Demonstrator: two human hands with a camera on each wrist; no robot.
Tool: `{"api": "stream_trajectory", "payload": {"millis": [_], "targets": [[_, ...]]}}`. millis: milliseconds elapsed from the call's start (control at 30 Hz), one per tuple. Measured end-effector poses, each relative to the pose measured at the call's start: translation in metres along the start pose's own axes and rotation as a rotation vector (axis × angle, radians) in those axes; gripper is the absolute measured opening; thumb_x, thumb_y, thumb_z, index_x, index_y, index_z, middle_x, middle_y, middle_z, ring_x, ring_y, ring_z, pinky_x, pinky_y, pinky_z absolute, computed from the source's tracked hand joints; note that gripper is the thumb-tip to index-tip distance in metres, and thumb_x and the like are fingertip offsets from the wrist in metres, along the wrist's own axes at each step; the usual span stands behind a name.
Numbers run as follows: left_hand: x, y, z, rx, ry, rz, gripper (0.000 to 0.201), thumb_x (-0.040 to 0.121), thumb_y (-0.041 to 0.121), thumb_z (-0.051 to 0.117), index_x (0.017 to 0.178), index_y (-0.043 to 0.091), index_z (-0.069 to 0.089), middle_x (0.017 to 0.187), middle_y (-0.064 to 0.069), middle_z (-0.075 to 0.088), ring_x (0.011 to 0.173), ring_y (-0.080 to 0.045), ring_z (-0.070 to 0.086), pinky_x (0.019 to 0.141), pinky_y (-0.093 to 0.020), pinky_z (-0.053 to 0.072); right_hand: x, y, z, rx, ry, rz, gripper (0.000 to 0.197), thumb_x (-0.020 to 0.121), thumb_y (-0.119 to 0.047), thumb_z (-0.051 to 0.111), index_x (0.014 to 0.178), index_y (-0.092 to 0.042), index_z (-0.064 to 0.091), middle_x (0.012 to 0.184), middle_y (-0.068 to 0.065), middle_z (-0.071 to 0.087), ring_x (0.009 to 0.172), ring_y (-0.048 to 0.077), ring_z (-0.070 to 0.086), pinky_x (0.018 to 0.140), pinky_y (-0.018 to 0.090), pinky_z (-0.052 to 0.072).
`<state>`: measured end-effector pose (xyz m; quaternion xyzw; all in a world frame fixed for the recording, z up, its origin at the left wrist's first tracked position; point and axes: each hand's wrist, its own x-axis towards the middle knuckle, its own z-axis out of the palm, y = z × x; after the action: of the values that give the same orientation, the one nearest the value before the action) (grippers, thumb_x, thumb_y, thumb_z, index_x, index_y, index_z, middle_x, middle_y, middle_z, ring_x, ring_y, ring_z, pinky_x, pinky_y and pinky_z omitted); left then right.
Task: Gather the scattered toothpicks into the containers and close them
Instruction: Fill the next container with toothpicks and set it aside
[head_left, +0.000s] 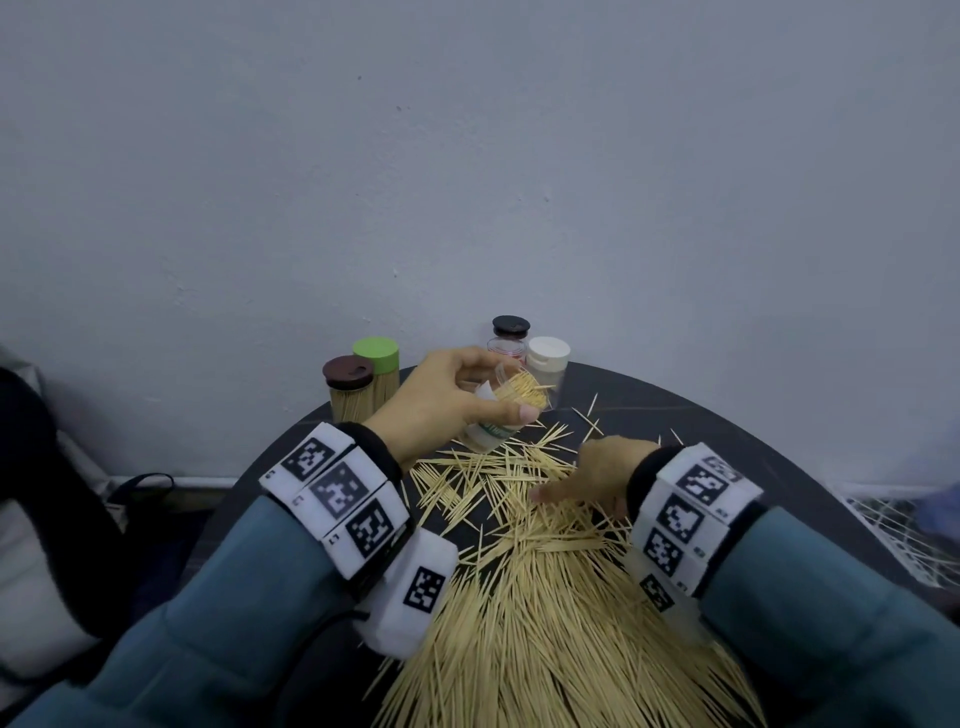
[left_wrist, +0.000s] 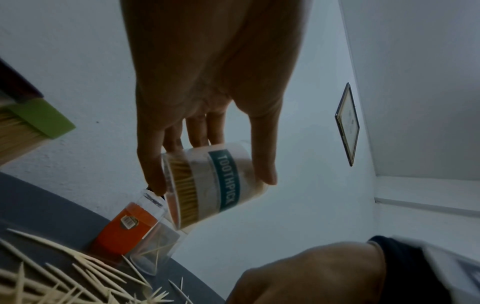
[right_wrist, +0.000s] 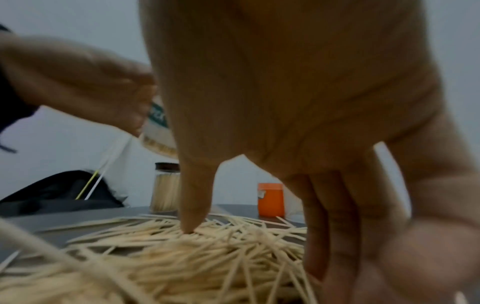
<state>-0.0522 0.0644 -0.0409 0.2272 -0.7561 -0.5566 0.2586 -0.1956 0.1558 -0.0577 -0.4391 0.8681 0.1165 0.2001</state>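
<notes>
Head camera, from the left: two capped jars packed with toothpicks stand at the far left edge of the dark round worktop (head_left: 727, 415), one with a brown lid (head_left: 348, 372), one with a green lid (head_left: 376, 354). Just right of them the left hand (head_left: 441, 400) is raised above the worktop, its fingers (left_wrist: 262, 156) and thumb curled round a clear toothpick container (head_left: 506, 402) with a teal "TOOTHPICK" band. That container is tilted, its open mouth turned toward the right, and it is partly filled with toothpicks. Behind it stand a clear jar with a black lid (head_left: 511, 327) and another with a white cap (head_left: 548, 353); the left wrist view shows one of them carrying an orange label (left_wrist: 124, 228) with only a few toothpicks inside.

Scattered toothpicks (head_left: 524, 597) cover the middle and near part of the worktop, loose and crossed toward the far side, lying thick and roughly parallel nearer the person.

Further right, the right hand (head_left: 597, 478) is down on the pile. Its fingers (right_wrist: 194, 195) are extended downward and spread, the tips touching the toothpicks; the right wrist view is blurred, and I cannot tell whether any toothpick is pinched.
</notes>
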Motion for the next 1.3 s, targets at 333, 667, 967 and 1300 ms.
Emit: {"api": "stream_trajectory", "payload": {"millis": [333, 667, 967, 1300], "targets": [[-0.003, 0.005, 0.003, 0.018, -0.017, 0.029, 0.043, 0.070, 0.011, 0.081, 0.109, 0.015, 0.065, 0.093, 0.005, 0.067, 0.083, -0.002, 0.059, 0.078, -0.013, 0.045, 0.003, -0.022, 0.008, -0.073, 0.086, 0.037, 0.067, 0.077, -0.067, 0.056, 0.119, -0.014, 0.056, 0.121, 0.004, 0.057, 0.104, 0.020, 0.054, 0.081, 0.033, 0.043], [-0.005, 0.008, 0.003, 0.003, -0.003, 0.034, 0.049, 0.069, 0.011, 0.082, 0.114, 0.014, 0.063, 0.104, -0.001, 0.069, 0.091, -0.006, 0.060, 0.092, -0.021, 0.044, 0.000, -0.027, 0.009, -0.073, 0.089, -0.009, 0.038, 0.087, -0.046, 0.055, 0.105, -0.012, 0.057, 0.103, 0.001, 0.060, 0.096, 0.018, 0.058, 0.082, 0.032, 0.046], [-0.004, 0.008, 0.004, 0.014, -0.010, 0.019, 0.052, 0.069, 0.011, 0.082, 0.117, 0.013, 0.063, 0.107, -0.002, 0.068, 0.093, -0.009, 0.061, 0.087, -0.022, 0.047, -0.001, -0.031, 0.013, -0.049, 0.075, -0.045, 0.035, 0.092, -0.032, 0.053, 0.116, -0.006, 0.056, 0.118, 0.006, 0.059, 0.107, 0.021, 0.058, 0.085, 0.031, 0.046], [-0.006, 0.009, 0.004, 0.052, -0.017, 0.026, 0.051, 0.071, 0.012, 0.081, 0.118, 0.013, 0.062, 0.108, -0.001, 0.068, 0.095, -0.009, 0.060, 0.091, -0.022, 0.044, 0.001, -0.018, 0.010, 0.133, 0.061, -0.057, 0.034, 0.091, -0.019, 0.052, 0.122, -0.003, 0.050, 0.105, 0.007, 0.054, 0.095, 0.020, 0.053, 0.063, 0.019, 0.041]]}}
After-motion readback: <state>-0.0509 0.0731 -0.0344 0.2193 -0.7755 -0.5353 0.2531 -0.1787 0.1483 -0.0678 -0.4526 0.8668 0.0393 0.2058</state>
